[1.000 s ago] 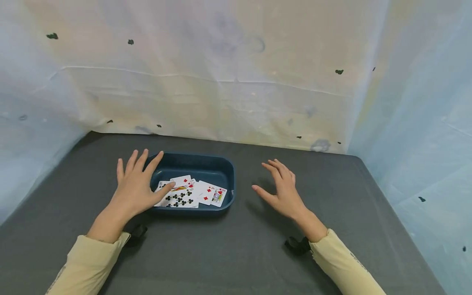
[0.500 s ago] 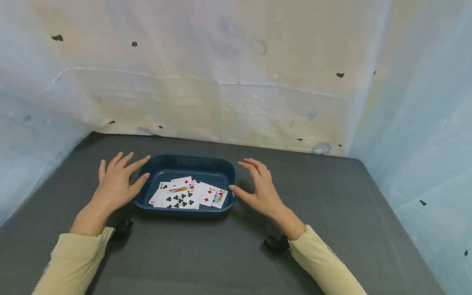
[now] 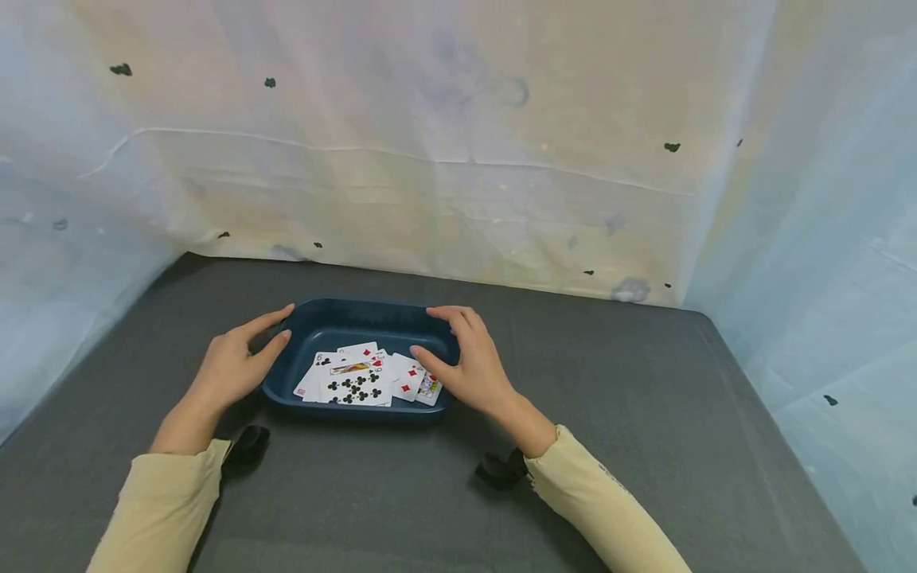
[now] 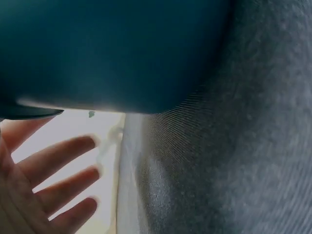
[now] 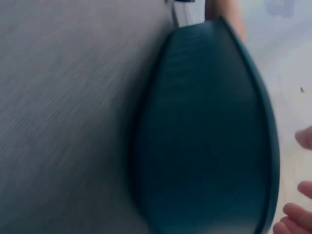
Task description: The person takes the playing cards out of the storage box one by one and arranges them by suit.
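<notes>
A dark blue rectangular tray (image 3: pixel 361 318) lies on the grey surface, with several playing cards (image 3: pixel 358 386) overlapping face up inside. My left hand (image 3: pixel 225 370) is at its left end, thumb and index fingertips right at the rim. In the left wrist view the other fingers (image 4: pixel 63 156) are spread and lightly bent beside the tray wall. My right hand (image 3: pixel 476 366) reaches over the tray's right end, its thumb overlapping the inside and hiding part of the rim and a card. In the right wrist view, its fingertips (image 5: pixel 297 214) show apart from the tray's outer wall.
The grey cloth-covered table (image 3: pixel 401 501) extends around the tray. A pale patterned sheet (image 3: pixel 458 199) hangs behind the table and along both sides. Black straps (image 3: pixel 501 469) sit at both wrists, below the sleeves.
My left hand has drawn back from over the cards to the tray's left rim. My right hand has moved left, from the bare table to over the tray's right end.
</notes>
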`<state>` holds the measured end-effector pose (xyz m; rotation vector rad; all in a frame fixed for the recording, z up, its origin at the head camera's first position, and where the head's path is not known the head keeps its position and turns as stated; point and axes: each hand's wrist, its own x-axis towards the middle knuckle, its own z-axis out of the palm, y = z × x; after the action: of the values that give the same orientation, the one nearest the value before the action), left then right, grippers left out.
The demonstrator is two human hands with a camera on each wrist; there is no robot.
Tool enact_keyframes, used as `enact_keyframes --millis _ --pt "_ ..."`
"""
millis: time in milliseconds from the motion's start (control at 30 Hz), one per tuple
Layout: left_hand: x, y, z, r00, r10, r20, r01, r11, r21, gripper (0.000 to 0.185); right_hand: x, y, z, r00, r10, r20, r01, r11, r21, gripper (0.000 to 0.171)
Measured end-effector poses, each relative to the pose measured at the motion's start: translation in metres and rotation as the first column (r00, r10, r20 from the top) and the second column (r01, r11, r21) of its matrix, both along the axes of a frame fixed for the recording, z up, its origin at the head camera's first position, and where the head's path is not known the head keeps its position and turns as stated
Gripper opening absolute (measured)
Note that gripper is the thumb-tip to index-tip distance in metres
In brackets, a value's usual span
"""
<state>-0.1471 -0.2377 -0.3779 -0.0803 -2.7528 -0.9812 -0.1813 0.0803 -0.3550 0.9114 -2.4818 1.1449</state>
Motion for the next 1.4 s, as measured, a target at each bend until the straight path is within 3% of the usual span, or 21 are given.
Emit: enact_keyframes --millis 167,267,433,600,700,800,1067,1200,1300,1400 --pt "0.000 0.002 -0.001 0.998 0.033 0.051 -0.035 0.998 0.054 0.048 -0.001 -0.023 0.006 0.994 0.025 0.104 -0.018 0.998 -0.064 0.048" --pt "0.000 0.003 -0.002 0.997 0.044 0.056 -0.048 0.996 0.075 0.048 -0.002 -0.036 0.009 0.977 0.026 0.213 -0.012 0.998 -0.066 0.046" --pt "0.001 0.004 -0.004 0.997 0.055 0.049 -0.060 0.994 0.093 0.047 -0.004 -0.055 0.008 0.925 0.021 0.380 0.001 0.998 -0.056 0.045" --pt "0.003 0.008 -0.005 0.998 0.045 0.048 -0.050 0.992 0.113 0.047 -0.008 -0.064 -0.001 0.850 0.006 0.527 0.012 0.999 -0.031 0.046" --pt "0.004 0.009 -0.006 0.998 0.046 0.043 -0.051 0.992 0.118 0.046 -0.011 -0.066 -0.007 0.813 0.006 0.583 0.005 1.000 -0.017 0.046" --pt "0.003 0.011 -0.007 0.998 0.049 0.037 -0.053 0.991 0.124 0.046 -0.013 -0.066 -0.011 0.794 -0.006 0.607 0.006 1.000 0.002 0.045" --pt "0.002 0.012 -0.006 0.998 0.047 0.031 -0.051 0.988 0.143 0.046 -0.017 -0.065 -0.013 0.788 -0.084 0.609 0.014 0.993 0.120 0.047" --pt "0.001 0.013 -0.007 0.998 0.057 0.026 -0.060 0.988 0.140 0.046 -0.019 -0.067 -0.013 0.787 -0.097 0.609 -0.025 0.982 0.189 0.053" --pt "0.001 0.013 -0.008 0.998 0.064 0.023 -0.066 0.988 0.139 0.046 -0.018 -0.068 -0.015 0.809 -0.121 0.575 -0.068 0.953 0.295 0.062" --pt "0.001 0.014 -0.008 0.998 0.064 0.024 -0.067 0.987 0.145 0.045 -0.015 -0.068 -0.016 0.843 -0.151 0.516 -0.093 0.904 0.416 0.070"
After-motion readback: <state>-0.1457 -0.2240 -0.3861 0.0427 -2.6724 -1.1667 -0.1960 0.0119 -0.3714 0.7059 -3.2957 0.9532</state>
